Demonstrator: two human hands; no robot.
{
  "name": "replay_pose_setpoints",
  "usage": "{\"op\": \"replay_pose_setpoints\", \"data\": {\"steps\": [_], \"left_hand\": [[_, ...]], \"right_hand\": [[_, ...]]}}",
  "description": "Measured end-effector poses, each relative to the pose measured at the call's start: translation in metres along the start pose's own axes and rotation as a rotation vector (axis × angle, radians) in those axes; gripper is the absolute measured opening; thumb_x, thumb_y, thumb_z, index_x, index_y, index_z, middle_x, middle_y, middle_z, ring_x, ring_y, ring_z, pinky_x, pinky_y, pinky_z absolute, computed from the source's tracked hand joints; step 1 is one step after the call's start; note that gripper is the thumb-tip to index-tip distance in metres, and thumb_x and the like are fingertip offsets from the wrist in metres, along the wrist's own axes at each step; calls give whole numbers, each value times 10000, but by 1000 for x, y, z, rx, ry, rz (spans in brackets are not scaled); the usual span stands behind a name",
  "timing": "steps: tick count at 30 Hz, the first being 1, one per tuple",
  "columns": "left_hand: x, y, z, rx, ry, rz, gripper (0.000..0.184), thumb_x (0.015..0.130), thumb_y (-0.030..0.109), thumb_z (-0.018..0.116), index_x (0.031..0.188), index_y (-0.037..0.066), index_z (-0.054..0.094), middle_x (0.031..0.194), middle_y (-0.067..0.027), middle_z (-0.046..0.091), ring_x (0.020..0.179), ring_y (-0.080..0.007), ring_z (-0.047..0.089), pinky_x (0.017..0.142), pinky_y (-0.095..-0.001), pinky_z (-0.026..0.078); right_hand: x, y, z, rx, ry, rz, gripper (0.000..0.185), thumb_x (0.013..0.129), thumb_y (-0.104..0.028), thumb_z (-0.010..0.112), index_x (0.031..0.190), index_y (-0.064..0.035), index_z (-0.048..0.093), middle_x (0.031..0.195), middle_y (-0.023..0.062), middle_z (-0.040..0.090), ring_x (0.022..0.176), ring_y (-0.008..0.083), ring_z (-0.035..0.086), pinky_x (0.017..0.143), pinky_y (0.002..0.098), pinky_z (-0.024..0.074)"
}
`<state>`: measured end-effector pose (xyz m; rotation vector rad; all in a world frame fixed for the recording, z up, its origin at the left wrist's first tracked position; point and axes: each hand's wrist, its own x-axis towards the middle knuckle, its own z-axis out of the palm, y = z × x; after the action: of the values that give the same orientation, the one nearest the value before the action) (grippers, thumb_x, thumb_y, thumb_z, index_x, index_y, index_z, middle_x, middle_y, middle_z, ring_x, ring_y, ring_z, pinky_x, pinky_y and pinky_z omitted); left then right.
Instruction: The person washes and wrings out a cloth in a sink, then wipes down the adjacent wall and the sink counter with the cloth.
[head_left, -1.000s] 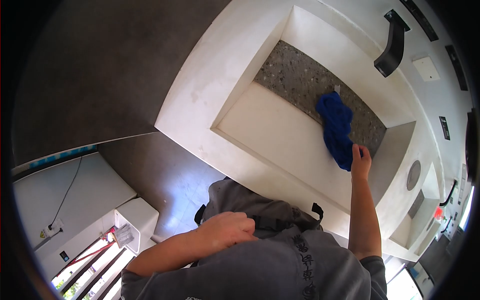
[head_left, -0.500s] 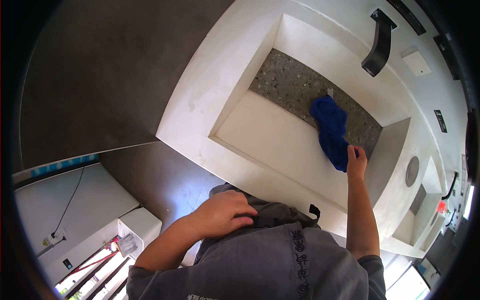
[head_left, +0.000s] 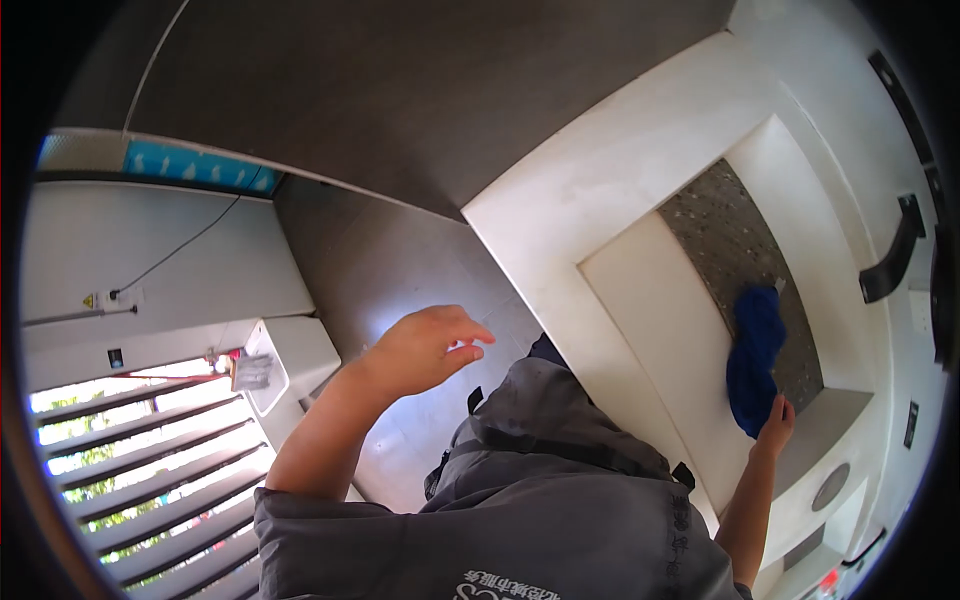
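A crumpled blue cloth point(head_left: 755, 355) lies in the white sink basin point(head_left: 640, 290), partly over its dark speckled strip. My right hand point(head_left: 777, 428) is closed on the near end of this cloth. My left hand point(head_left: 428, 345) hangs in the air above the floor, left of the sink and apart from it. Its fingers are curved and parted, with nothing between them.
A black curved faucet point(head_left: 895, 255) juts from the white wall above the basin. On the left stand a smaller white sink point(head_left: 293, 362) and a slatted window point(head_left: 160, 450). A dark partition point(head_left: 400, 90) borders the sink's far left side.
My view has swung left, so the sink and blue cloth now appear farther right. My left hand has lifted away from the front of my clothing. My right hand still grips the cloth.
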<state>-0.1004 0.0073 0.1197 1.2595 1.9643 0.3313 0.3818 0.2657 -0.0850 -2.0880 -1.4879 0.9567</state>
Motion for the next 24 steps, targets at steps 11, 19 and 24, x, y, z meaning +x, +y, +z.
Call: {"op": "replay_pose_setpoints", "data": {"steps": [11, 19, 24], "left_hand": [[-34, -18, 40, -234, -435, -28, 227, 818, 190, 580, 1026, 113, 634, 1024, -82, 591, 1000, -252, 516, 862, -350, 415], [-39, -21, 41, -31, -802, -241, 264, 837, 325, 528, 931, 104, 638, 825, -103, 640, 803, -260, 598, 748, -352, 458], [-21, -40, 36, 162, -389, -43, 296, 762, 298, 635, 997, 118, 627, 928, -115, 634, 862, -299, 595, 776, -370, 468]], "right_hand": [[7, -6, -4, -70, -8, -97, 328, 865, -312, 556, 919, 10, 590, 859, 68, 581, 795, 159, 504, 735, 286, 406], [7, 4, -1, -115, 77, -152, 304, 826, -307, 602, 895, -12, 627, 805, 114, 636, 748, 203, 578, 721, 316, 451], [-11, -14, 2, -106, 227, -144, 291, 758, -314, 661, 828, -33, 636, 782, 124, 637, 734, 224, 606, 673, 334, 468]]}}
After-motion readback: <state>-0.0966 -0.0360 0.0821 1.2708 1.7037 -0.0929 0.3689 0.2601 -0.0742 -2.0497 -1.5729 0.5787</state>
